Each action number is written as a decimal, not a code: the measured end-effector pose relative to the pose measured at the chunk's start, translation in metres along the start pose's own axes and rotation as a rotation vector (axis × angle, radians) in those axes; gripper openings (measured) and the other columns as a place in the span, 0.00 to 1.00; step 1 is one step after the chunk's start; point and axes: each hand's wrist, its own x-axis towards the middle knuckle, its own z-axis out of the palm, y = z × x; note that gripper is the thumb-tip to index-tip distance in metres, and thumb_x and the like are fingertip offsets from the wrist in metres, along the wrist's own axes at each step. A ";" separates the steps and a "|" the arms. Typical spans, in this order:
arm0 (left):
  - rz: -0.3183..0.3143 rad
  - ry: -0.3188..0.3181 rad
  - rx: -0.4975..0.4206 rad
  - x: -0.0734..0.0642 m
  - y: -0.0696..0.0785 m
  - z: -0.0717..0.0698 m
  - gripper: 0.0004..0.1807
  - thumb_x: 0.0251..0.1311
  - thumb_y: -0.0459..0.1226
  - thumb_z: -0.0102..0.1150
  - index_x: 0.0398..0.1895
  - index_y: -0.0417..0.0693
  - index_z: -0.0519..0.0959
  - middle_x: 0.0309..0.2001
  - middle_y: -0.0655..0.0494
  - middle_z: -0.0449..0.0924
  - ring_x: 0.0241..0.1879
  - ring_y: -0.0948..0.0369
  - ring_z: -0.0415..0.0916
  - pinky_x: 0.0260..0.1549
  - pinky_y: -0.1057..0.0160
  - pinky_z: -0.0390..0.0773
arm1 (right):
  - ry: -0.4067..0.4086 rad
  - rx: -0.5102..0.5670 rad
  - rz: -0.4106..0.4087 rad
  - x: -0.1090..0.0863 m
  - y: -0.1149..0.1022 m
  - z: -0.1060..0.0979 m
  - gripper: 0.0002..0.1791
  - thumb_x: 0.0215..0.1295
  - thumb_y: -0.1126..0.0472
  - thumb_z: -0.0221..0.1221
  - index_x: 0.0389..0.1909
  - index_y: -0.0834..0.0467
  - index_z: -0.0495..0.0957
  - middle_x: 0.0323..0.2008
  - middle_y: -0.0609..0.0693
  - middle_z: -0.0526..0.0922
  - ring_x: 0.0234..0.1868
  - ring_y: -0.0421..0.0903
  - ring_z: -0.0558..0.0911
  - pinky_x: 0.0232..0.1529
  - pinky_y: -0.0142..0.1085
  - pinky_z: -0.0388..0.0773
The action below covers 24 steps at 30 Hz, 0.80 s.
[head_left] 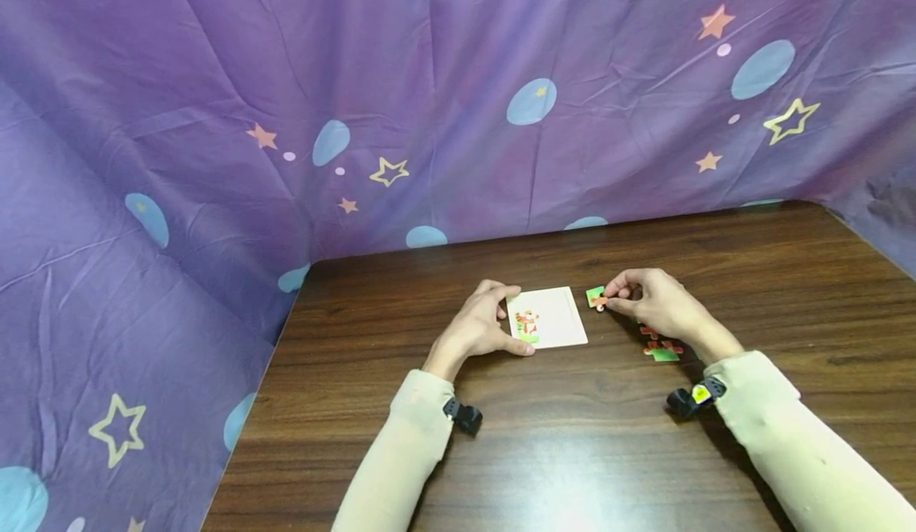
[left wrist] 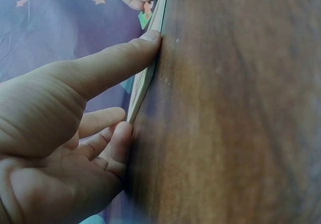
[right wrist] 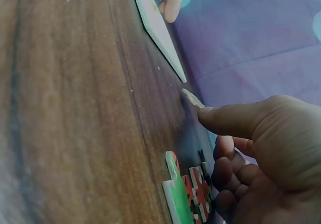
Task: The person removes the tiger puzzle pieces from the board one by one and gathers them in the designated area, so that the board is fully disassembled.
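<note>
A square white puzzle board (head_left: 558, 319) lies on the table, with a picture piece (head_left: 527, 324) set in its near left corner. My left hand (head_left: 481, 321) holds the board by its left side, thumb along the near edge and fingers at the far left corner. In the left wrist view the thumb (left wrist: 120, 63) presses the board's edge. Just right of the board, my right hand (head_left: 654, 301) pinches a green and orange puzzle piece (head_left: 595, 297) between thumb and fingers. The right wrist view shows this piece (right wrist: 192, 98) edge-on, close to the board's corner.
Several loose red and green puzzle pieces (head_left: 664, 353) lie under and in front of my right wrist. The brown wooden table (head_left: 372, 452) ends at a purple star-patterned curtain (head_left: 458, 102) behind and on the left. Black straps (head_left: 463, 417) sit on both wrists.
</note>
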 end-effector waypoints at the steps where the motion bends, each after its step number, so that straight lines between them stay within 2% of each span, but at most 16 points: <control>1: -0.002 -0.002 0.004 -0.002 0.003 -0.001 0.60 0.40 0.46 0.97 0.81 0.51 0.75 0.65 0.59 0.73 0.50 0.64 0.73 0.47 0.65 0.77 | 0.001 -0.012 0.002 0.000 0.000 0.000 0.08 0.75 0.60 0.72 0.46 0.60 0.88 0.35 0.49 0.81 0.27 0.38 0.75 0.27 0.33 0.75; 8: -0.025 -0.016 -0.032 -0.015 0.020 -0.012 0.58 0.42 0.43 0.96 0.81 0.49 0.75 0.67 0.57 0.73 0.50 0.63 0.73 0.49 0.65 0.77 | 0.007 -0.056 -0.002 0.001 -0.001 -0.001 0.06 0.74 0.60 0.73 0.45 0.59 0.89 0.34 0.49 0.82 0.28 0.38 0.75 0.31 0.34 0.73; 9: -0.019 -0.012 -0.031 -0.012 0.016 -0.009 0.59 0.41 0.45 0.97 0.81 0.50 0.75 0.67 0.57 0.73 0.50 0.63 0.72 0.50 0.65 0.76 | 0.009 -0.062 -0.001 0.001 -0.001 -0.001 0.06 0.74 0.60 0.73 0.44 0.59 0.89 0.34 0.49 0.82 0.28 0.38 0.75 0.31 0.34 0.73; 16: -0.020 -0.013 -0.028 -0.013 0.018 -0.011 0.58 0.42 0.43 0.96 0.81 0.48 0.75 0.67 0.56 0.73 0.50 0.62 0.73 0.49 0.64 0.77 | 0.012 -0.060 0.001 0.000 -0.002 0.000 0.06 0.73 0.63 0.72 0.44 0.60 0.89 0.35 0.48 0.82 0.30 0.38 0.77 0.34 0.33 0.73; 22: -0.005 0.003 -0.014 0.000 -0.001 0.001 0.60 0.38 0.45 0.98 0.80 0.52 0.76 0.66 0.60 0.73 0.48 0.65 0.73 0.46 0.66 0.76 | 0.009 -0.045 0.012 0.000 -0.002 -0.001 0.06 0.73 0.64 0.72 0.45 0.61 0.88 0.36 0.49 0.84 0.32 0.38 0.79 0.36 0.31 0.75; 24: -0.015 -0.007 -0.028 -0.003 0.003 -0.002 0.61 0.38 0.45 0.98 0.81 0.52 0.75 0.67 0.60 0.73 0.49 0.65 0.73 0.47 0.65 0.77 | 0.009 -0.050 0.013 0.000 -0.001 -0.001 0.06 0.73 0.64 0.72 0.46 0.61 0.88 0.36 0.49 0.84 0.32 0.38 0.79 0.36 0.32 0.75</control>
